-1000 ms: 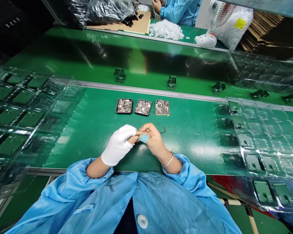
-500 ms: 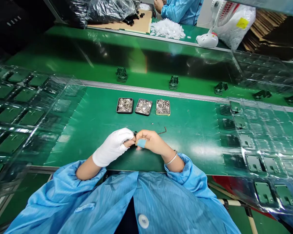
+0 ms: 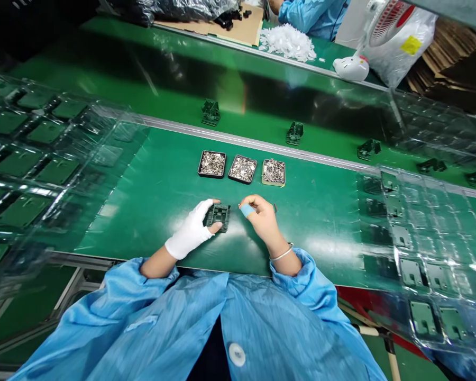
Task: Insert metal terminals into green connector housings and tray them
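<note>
My left hand (image 3: 191, 231), in a white glove with bare fingertips, grips a dark green circuit board assembly (image 3: 219, 216) by its left side, thumb at the near edge and fingers at the far edge. To the right of it, my right hand (image 3: 261, 216) is held in a pinch, apart from the assembly. Blue tape (image 3: 247, 210) wraps one of its fingers. Something tiny seems to be between the fingertips, too small to name. Past my right hand shows the end of an L-shaped hex key (image 3: 275, 208), mostly hidden.
Beyond my hands are three small trays of metal parts: left (image 3: 211, 174), middle (image 3: 238, 179) and right (image 3: 273, 183). Clear plastic blister trays flank me left (image 3: 55, 193) and right (image 3: 420, 238). Several board assemblies stand past the metal rail (image 3: 238, 142). A co-worker's blue sleeve (image 3: 307, 13) shows behind.
My hands have parted: the left now shows the board assembly, the right has moved right and away from it. The small bit on the bench is out of sight. The camera view has shifted.
</note>
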`<action>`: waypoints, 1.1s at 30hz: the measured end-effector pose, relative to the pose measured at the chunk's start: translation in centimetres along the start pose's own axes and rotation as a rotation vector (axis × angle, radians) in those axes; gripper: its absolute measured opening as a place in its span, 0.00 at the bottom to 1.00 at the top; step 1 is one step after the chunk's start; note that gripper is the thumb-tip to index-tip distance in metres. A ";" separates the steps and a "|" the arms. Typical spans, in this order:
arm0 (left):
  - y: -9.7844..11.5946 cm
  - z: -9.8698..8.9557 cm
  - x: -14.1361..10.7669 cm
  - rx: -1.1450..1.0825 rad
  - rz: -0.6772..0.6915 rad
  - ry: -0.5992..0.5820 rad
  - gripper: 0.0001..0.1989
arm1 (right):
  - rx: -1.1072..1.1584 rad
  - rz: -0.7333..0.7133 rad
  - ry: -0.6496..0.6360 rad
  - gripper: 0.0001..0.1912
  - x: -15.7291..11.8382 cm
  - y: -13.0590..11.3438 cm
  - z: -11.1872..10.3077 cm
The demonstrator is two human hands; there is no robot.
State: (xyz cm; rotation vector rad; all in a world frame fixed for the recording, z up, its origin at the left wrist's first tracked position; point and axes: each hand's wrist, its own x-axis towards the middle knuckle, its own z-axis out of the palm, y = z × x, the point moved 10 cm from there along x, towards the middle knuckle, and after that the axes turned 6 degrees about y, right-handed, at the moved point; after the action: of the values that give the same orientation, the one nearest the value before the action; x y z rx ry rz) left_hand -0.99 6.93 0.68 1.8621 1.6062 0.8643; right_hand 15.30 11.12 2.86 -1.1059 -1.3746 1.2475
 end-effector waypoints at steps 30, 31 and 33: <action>4.7 -1.1 -0.6 0.015 0.244 0.037 0.18 | -0.331 -0.463 -0.137 0.05 -2.4 -3.4 3.7; 4.7 -1.2 -0.5 0.017 0.238 0.059 0.18 | -0.325 -0.459 -0.128 0.05 -2.3 -3.4 3.7; 4.7 -1.3 -0.4 0.029 0.224 0.109 0.17 | -0.324 -0.444 -0.111 0.05 -2.2 -3.2 3.7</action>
State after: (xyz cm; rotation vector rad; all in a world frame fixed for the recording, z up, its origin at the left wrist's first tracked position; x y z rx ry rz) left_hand 1.03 5.81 4.94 2.0762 1.4984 1.0596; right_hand 11.92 8.14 5.79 -0.8819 -1.8333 0.7904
